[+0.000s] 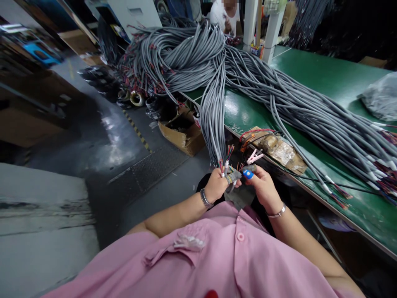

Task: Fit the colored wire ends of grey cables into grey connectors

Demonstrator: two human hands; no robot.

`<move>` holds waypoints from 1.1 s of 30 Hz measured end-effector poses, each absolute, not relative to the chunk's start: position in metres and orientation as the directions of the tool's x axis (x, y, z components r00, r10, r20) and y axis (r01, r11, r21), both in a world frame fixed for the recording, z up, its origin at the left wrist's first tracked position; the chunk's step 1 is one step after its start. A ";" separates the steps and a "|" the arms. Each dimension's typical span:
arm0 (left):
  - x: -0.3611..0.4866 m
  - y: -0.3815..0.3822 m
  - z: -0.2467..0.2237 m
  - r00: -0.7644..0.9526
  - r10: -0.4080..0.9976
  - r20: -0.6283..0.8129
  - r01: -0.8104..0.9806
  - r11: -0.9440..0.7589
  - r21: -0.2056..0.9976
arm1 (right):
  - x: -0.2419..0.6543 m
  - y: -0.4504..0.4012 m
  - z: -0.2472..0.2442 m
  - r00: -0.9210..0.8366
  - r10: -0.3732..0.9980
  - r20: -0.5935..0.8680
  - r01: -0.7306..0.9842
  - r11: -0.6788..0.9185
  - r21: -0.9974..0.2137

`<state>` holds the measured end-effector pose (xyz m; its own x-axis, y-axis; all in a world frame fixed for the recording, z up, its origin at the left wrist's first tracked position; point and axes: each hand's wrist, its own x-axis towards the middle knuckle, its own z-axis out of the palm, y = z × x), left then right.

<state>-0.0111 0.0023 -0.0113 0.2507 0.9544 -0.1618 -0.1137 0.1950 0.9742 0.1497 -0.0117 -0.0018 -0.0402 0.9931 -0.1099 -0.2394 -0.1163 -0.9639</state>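
My left hand [218, 184] is closed around the ends of grey cables [226, 167], with white sleeves and thin coloured wires [230, 151] fanning out above the fingers. Grey wrapping covers one of its fingers. Close beside it, my right hand [266, 187] has thumb and fingers pinched together near some short wire ends [240, 166]. Blue tape is on that thumb. What lies in the pinch is too small to make out. A hanging bundle of grey cables [214, 120] comes down from the table to just behind my left hand.
On the green table [245, 111] lie long grey cables [310, 111] and a big coiled heap [182, 54]. A taped cardboard piece [279, 151] and a pink clip [254, 156] are by the table edge. An open carton [182, 134] stands on the floor. Another person [223, 18] is behind the table.
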 end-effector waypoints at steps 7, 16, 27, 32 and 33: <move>-0.010 -0.002 -0.002 0.316 0.941 -0.122 0.013 0.124 0.992 | 0.145 -0.009 0.012 -0.133 0.986 -0.097 -0.243 -0.127 -0.962; -0.008 0.001 -0.008 0.183 0.968 -0.174 -0.100 0.194 0.976 | 0.146 -0.016 0.005 -0.022 0.993 -0.120 -0.186 -0.122 -0.975; -0.011 0.000 -0.009 0.180 0.965 -0.192 -0.106 0.213 0.971 | 0.153 -0.010 -0.017 -0.019 0.960 -0.280 -0.462 -0.257 -0.849; -0.008 0.002 0.000 0.198 0.961 -0.192 -0.170 0.227 0.959 | 0.165 0.002 -0.026 0.034 0.950 -0.312 -0.540 -0.245 -0.805; -0.008 0.002 0.001 0.203 0.960 -0.191 -0.173 0.228 0.958 | 0.167 0.004 -0.026 0.027 0.948 -0.316 -0.541 -0.252 -0.803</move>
